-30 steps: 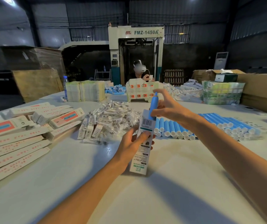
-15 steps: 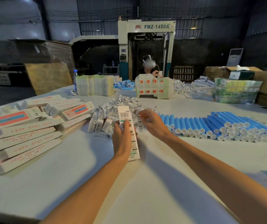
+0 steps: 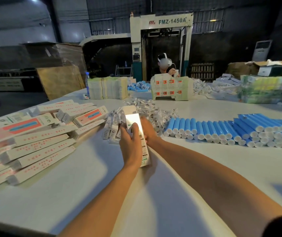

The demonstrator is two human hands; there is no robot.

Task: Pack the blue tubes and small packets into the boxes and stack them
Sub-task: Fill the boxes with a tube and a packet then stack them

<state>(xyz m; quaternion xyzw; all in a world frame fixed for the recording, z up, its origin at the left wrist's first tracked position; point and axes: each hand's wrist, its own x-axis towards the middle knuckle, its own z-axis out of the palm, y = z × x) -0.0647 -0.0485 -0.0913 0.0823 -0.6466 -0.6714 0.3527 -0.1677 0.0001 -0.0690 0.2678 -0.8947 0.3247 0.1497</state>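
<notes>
Head view, the only one.

- Left hand (image 3: 131, 146) grasps one long white box (image 3: 134, 119) from the near-left side, fingers wrapped over its top face. The box lies low over the surface (image 3: 205, 168). Its long axis runs away from the person, and its far end reaches the heap of small packets (image 3: 154, 110).
- Right hand (image 3: 149, 132) sits tight against the box's right side at the heap's near edge. Its fingertips are hidden behind the box, so I cannot tell whether it is clenched, loose, or pinching a packet.
- Blue tubes (image 3: 222, 129) lie in rows well to the right, white caps toward the person.
- Finished boxes (image 3: 34, 147) are piled at the left.

Judgement: a packet goes in next. The packets lie just ahead of the right hand, which is the nearer one, and at the box's far end. A short reach forward, then a feed along the box's length, should do it. Whether that end is open is unclear under the glare.
</notes>
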